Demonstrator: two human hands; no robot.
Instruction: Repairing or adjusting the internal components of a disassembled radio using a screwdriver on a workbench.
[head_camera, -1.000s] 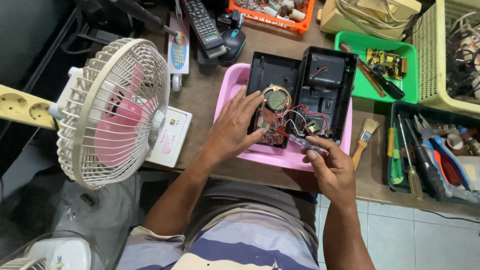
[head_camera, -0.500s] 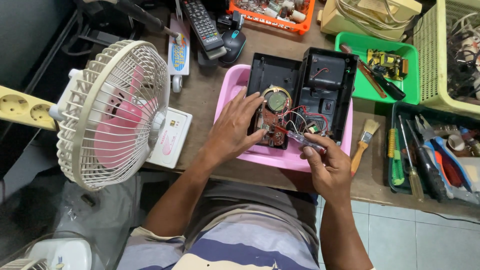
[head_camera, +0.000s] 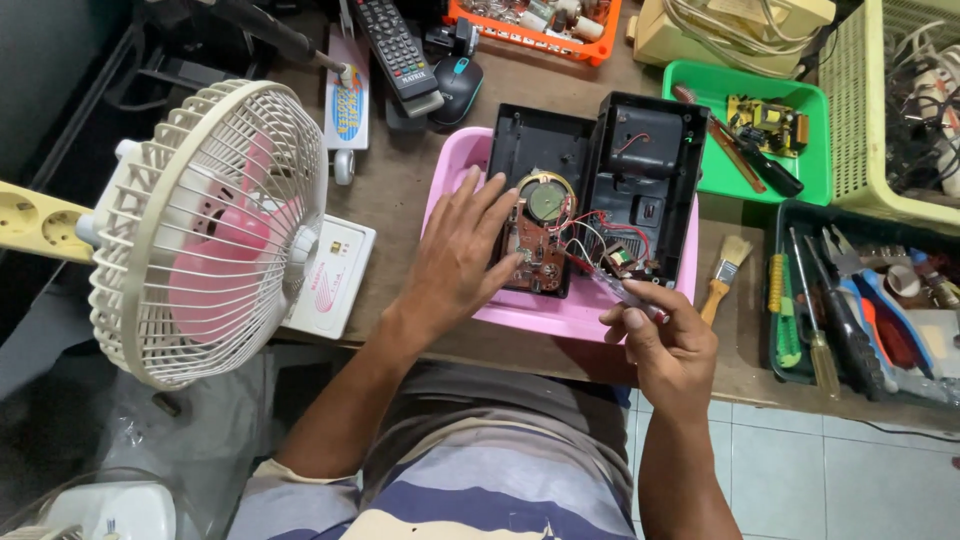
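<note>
Cluttered brown workbench (head_camera: 420, 185) — pale tiled floor (head_camera: 800, 470)

Two hands are showing: the left hand (head_camera: 455, 262) and the right hand (head_camera: 668, 345). One pink tray (head_camera: 560, 312) is sitting in the middle, holding two black case halves (head_camera: 640, 165). One fan (head_camera: 210, 232) is standing left. Far off are lying one remote (head_camera: 392, 45), one mouse (head_camera: 459, 85). One paintbrush (head_camera: 724, 268) is lying right.

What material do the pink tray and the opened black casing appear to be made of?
The pink tray looks like moulded plastic: even colour, rounded rim, soft sheen. The opened black casing also seems plastic, matte, with moulded ribs and compartments inside. The left hand rests on it; the right hand holds a thin tool.
</note>
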